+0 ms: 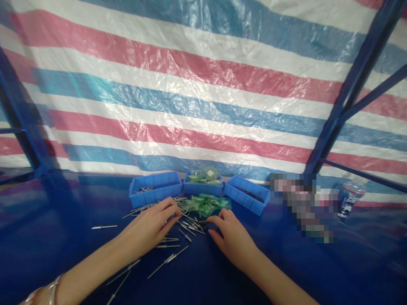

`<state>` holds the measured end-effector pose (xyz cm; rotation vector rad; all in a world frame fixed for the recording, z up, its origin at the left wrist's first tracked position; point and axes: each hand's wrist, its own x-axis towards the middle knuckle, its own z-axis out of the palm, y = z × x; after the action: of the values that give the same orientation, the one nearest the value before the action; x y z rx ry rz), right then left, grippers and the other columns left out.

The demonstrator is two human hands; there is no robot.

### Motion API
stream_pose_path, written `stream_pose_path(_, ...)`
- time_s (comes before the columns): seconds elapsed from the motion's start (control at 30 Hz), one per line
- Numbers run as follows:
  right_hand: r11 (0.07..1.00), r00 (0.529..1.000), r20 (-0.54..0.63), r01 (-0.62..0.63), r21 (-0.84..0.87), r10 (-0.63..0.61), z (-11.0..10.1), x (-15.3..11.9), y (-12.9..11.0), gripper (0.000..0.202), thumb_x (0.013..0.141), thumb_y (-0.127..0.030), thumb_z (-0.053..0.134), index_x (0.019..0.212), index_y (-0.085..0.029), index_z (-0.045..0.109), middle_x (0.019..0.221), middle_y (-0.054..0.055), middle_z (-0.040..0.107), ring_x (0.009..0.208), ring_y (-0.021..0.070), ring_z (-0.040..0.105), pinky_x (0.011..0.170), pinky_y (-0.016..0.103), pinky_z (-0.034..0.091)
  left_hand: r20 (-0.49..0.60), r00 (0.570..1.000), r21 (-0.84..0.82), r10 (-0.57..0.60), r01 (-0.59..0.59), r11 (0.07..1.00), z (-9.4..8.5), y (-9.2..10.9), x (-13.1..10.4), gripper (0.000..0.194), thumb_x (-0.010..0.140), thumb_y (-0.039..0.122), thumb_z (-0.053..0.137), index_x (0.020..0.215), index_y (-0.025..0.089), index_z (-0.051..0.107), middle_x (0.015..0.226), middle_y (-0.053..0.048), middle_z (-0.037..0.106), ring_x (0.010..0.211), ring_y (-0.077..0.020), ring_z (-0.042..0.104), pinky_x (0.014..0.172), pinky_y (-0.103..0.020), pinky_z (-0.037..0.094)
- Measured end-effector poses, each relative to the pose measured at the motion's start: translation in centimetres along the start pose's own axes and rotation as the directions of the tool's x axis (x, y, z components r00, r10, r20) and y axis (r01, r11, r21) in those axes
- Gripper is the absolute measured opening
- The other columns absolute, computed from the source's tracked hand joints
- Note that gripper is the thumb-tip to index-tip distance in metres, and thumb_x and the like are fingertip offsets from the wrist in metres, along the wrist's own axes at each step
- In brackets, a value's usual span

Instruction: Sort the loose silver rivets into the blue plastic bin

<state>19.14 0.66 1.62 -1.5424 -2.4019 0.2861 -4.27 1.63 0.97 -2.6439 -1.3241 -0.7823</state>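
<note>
Glossy dark-blue bench (210,275); striped plastic sheet (190,97) behind, blue frame posts (337,110) at sides. Slim silver metal pins (171,258), thicker mid-shaft, strewn under and around left hand (160,220); its grip: cannot tell. Right hand (234,235) beside pile, thumb and index grip apart. Green packets (205,204) before 3 blue bins (155,197) near far edge. Open room between forearms, and right of right hand.

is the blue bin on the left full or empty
Neither: the left blue bin is partly filled, with a few metal pins on its floor.
</note>
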Motion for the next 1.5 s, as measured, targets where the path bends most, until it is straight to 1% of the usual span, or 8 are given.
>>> stream_pose_path(0.13, 0.994, 0.999, 0.022, 0.038, -0.105, -0.036, 0.4, 0.5, -0.1, 0.029, 0.091, -0.02, 0.055, 0.119, -0.021, 0.064, 0.108, 0.01, 0.058, 0.107, 0.0253, 0.053, 0.09, 0.038, 0.048, 0.007, 0.999, -0.016, 0.05, -0.05, 0.999, -0.1, 1.5, -0.3, 0.027, 0.097, 0.025, 0.032, 0.091, 0.022, 0.059, 0.095, -0.003, 0.06, 0.08, -0.017, 0.065, 0.072, -0.028, 0.052)
stream_pose_path(0.27, 0.989, 1.0, 0.016, 0.019, -0.144, -0.017, 0.7, 0.8, -0.3, 0.023, 0.093, -0.02, 0.054, 0.113, -0.019, 0.066, 0.108, 0.01, 0.058, 0.109, 0.026, 0.053, 0.09, 0.039, 0.048, -0.001, 0.99, 0.003, 0.138, -0.138, 0.99, -0.2, 2.8, -0.5, 0.03, 0.099, 0.022, 0.03, 0.093, 0.022, 0.059, 0.097, -0.005, 0.06, 0.081, -0.0173, 0.066, 0.071, -0.028, 0.052)
stream_pose_path(0.33, 0.988, 1.0, 0.01, 0.009, -0.152, -0.007, 0.8, 0.9, -0.4, 0.021, 0.093, -0.02, 0.053, 0.108, -0.018, 0.067, 0.106, 0.01, 0.059, 0.109, 0.026, 0.053, 0.09, 0.039, 0.048, -0.009, 0.988, 0.011, 0.154, -0.154, 0.988, -0.2, 3.0, -0.6, 0.029, 0.1, 0.022, 0.029, 0.094, 0.021, 0.058, 0.098, -0.005, 0.06, 0.081, -0.017, 0.066, 0.071, -0.027, 0.052)
stream_pose_path(0.57, 0.988, 1.0, 0.014, -0.001, -0.156, 0.003, 0.7, 0.8, -0.5, 0.021, 0.095, -0.017, 0.048, 0.101, -0.016, 0.068, 0.103, 0.009, 0.06, 0.106, 0.0242, 0.055, 0.088, 0.036, 0.048, 0.01, 0.989, -0.01, 0.147, -0.147, 0.989, 0.2, 2.9, -0.8, 0.025, 0.098, 0.02, 0.032, 0.095, 0.022, 0.057, 0.101, -0.004, 0.06, 0.081, -0.0162, 0.066, 0.069, -0.026, 0.051)
stream_pose_path(0.73, 0.991, 1.0, -0.003, 0.0, -0.135, -0.001, 0.8, 0.9, -0.4, 0.021, 0.092, -0.017, 0.054, 0.109, -0.018, 0.066, 0.106, 0.009, 0.06, 0.108, 0.0243, 0.054, 0.09, 0.037, 0.048, -0.013, 0.994, -0.006, 0.111, -0.111, 0.994, 0.6, 2.9, -0.9, 0.026, 0.099, 0.021, 0.031, 0.097, 0.024, 0.057, 0.102, -0.003, 0.059, 0.081, -0.0158, 0.066, 0.068, -0.025, 0.05)
stream_pose_path(1.03, 0.994, 0.999, 0.023, 0.038, -0.099, -0.036, 0.6, 0.5, -0.4, 0.024, 0.091, -0.016, 0.054, 0.112, -0.021, 0.065, 0.106, 0.007, 0.059, 0.104, 0.0211, 0.054, 0.088, 0.032, 0.047, -0.006, 0.993, -0.013, 0.122, -0.122, 0.992, 0.6, 2.8, -1.0, 0.026, 0.099, 0.022, 0.031, 0.097, 0.023, 0.057, 0.103, -0.004, 0.059, 0.083, -0.0148, 0.065, 0.07, -0.024, 0.049)
stream_pose_path(1.33, 0.996, 0.998, 0.043, 0.05, -0.075, -0.047, 0.3, 0.4, -0.3, 0.023, 0.09, -0.015, 0.056, 0.111, -0.021, 0.065, 0.105, 0.007, 0.057, 0.104, 0.0204, 0.053, 0.087, 0.031, 0.046, -0.014, 0.994, -0.023, 0.107, -0.107, 0.994, 0.9, 2.8, -1.0, 0.028, 0.099, 0.023, 0.031, 0.094, 0.023, 0.058, 0.101, -0.004, 0.059, 0.078, -0.015, 0.065, 0.069, -0.024, 0.05)
stream_pose_path(1.5, 0.996, 0.998, 0.052, 0.051, -0.067, -0.047, 0.2, 0.4, -0.1, 0.017, 0.09, -0.016, 0.056, 0.104, -0.018, 0.065, 0.105, 0.008, 0.057, 0.104, 0.021, 0.053, 0.087, 0.032, 0.046, -0.003, 0.995, -0.03, 0.103, -0.103, 0.994, 0.9, 2.7, -1.1, 0.027, 0.099, 0.023, 0.03, 0.094, 0.024, 0.057, 0.102, -0.004, 0.058, 0.078, -0.0149, 0.065, 0.069, -0.025, 0.05)
